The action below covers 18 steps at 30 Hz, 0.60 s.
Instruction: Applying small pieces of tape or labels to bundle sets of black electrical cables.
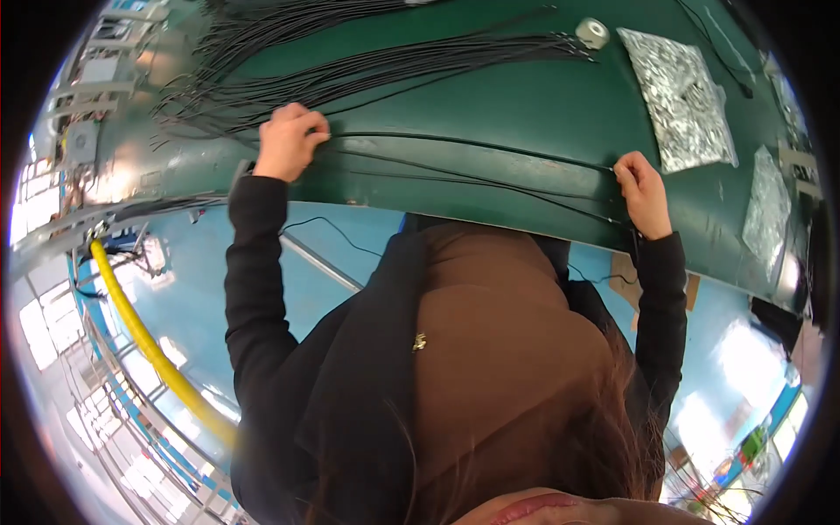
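Note:
A thin black cable (472, 139) runs nearly straight across the green workbench (525, 105), stretched between my two hands. At its left part my left hand (290, 140) pinches it between thumb and fingers. Its right end sits in the closed fingertips of my right hand (643, 192). Nearer to me, other black cables (490, 180) lie along the bench's front part, with ends close to my right hand. Beyond my left hand spreads a large bundle of black cables (367, 74), fanned out at its left end.
A white tape roll (592, 34) rests at the right end of the bundle. Right of it lies a clear bag of small silvery parts (681, 98), with another clear bag (767, 210) nearer the right edge. A yellow tube (149, 346) hangs at the left.

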Tool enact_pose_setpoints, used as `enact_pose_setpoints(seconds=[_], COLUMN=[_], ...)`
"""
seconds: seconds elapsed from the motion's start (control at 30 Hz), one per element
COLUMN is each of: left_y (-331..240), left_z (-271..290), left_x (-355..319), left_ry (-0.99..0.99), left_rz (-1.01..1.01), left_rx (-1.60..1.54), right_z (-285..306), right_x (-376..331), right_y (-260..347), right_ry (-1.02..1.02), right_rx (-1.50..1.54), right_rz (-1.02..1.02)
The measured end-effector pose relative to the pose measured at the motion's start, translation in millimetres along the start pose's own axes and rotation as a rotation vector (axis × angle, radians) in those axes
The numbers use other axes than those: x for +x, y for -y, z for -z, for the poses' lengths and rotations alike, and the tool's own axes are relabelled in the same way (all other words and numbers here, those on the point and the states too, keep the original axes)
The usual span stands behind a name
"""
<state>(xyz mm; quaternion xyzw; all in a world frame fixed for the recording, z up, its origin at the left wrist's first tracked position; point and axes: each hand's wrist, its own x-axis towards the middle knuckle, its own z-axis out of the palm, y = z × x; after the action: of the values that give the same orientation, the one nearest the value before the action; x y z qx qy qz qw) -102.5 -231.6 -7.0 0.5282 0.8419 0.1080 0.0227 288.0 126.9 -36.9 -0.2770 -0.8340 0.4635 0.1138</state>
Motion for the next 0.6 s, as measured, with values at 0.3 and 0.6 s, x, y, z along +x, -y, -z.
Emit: enact_pose_setpoints(seconds=[0.3, 0.6], left_y=[18, -9], left_z=[18, 21], left_x=[-3, 23], left_ry=[0.189, 0.488], left_rz=[0.215, 0.235], left_rx=[0.058, 0.344], right_z=[4, 33], right_x=[-5, -25], right_y=[11, 28], right_ry=[0.070, 0.557], right_rx=[-0.105, -0.296], right_rz=[0.001, -0.035])
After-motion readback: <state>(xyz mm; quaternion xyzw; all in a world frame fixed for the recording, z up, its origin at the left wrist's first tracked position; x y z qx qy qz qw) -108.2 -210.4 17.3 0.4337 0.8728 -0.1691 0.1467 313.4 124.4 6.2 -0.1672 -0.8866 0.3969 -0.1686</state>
